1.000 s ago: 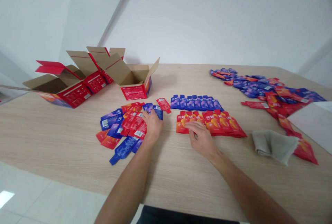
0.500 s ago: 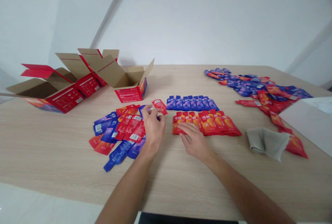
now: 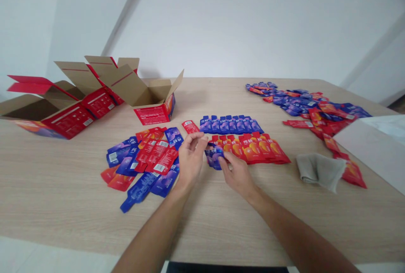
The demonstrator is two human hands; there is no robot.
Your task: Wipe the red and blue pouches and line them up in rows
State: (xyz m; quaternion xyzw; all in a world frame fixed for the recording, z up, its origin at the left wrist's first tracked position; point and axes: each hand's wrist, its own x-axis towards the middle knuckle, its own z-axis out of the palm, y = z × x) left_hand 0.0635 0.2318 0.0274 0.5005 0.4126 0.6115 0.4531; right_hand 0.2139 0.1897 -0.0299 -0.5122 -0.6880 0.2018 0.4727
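Between my two hands is a blue-purple pouch [image 3: 214, 157], tilted over the near edge of the red row. My left hand [image 3: 191, 161] pinches its upper end, and the fingers of my right hand [image 3: 238, 175] grip its lower right edge. Just beyond lies a row of overlapping red pouches [image 3: 253, 148] with orange print, its left end partly hidden by the held pouch. Behind that runs a row of blue pouches [image 3: 226, 124]. A single red pouch [image 3: 190, 126] lies past my left fingertips. To the left spreads a loose pile of red and blue pouches [image 3: 155, 155].
Open red cardboard boxes [image 3: 153, 114] stand at the back left, flaps up. At the right, a long heap of mixed pouches [image 3: 300, 102] stretches back across the wooden table [image 3: 240, 226]. A grey cloth [image 3: 319, 171] lies near a white panel-like object [image 3: 373, 146].
My left hand has brought a blue pouch from the left pile to the front of the red row. My right hand has lifted off the red pouches and taken hold of it too.
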